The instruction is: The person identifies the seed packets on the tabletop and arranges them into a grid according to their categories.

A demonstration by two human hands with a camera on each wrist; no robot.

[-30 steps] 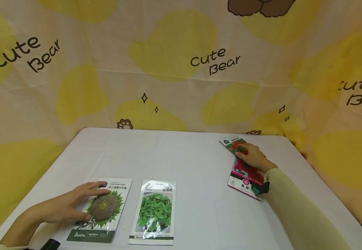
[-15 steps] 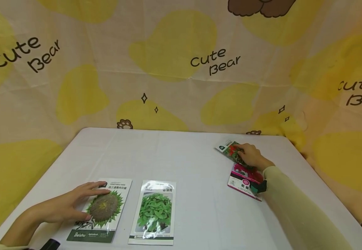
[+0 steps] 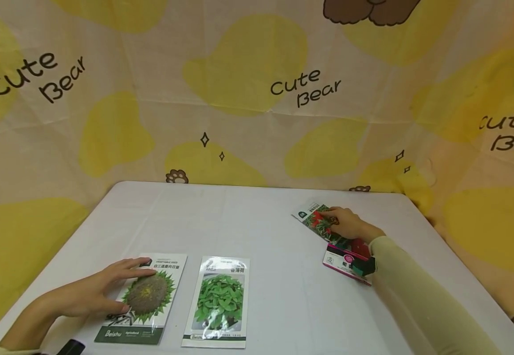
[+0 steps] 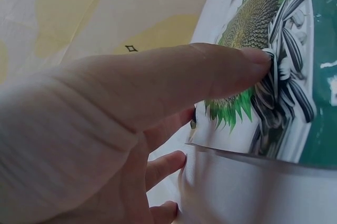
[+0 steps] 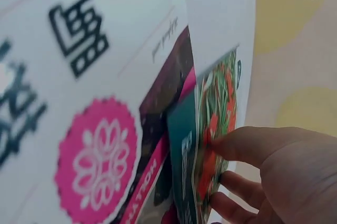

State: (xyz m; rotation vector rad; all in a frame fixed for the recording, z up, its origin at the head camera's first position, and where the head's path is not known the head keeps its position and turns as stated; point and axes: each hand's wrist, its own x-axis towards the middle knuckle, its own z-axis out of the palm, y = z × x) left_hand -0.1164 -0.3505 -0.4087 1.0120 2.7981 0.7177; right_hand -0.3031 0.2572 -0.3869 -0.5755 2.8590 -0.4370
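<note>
In the head view my left hand [image 3: 94, 290] rests with spread fingers on a sunflower seed packet [image 3: 150, 296] at the table's near left. The left wrist view puts its thumb [image 4: 231, 68] on the printed striped seeds. At the back right, my right hand [image 3: 350, 224] holds a seed packet with red and green print [image 3: 313, 219] between thumb and fingers. Its lower end overlaps a magenta and white seed packet [image 3: 343, 261], partly hidden by my wrist. In the right wrist view, the thumb lies on the red-printed packet [image 5: 208, 124], with fingertips along its far edge.
A seed packet with green leaves [image 3: 220, 301] lies flat, just right of the sunflower one. White cloth covers the table [image 3: 274, 236]. Behind it hangs a yellow patterned curtain [image 3: 248, 64].
My right hand has drawn the red and green packet to the left and slightly nearer, partly off the magenta one. The left hand and the two near packets stay put.
</note>
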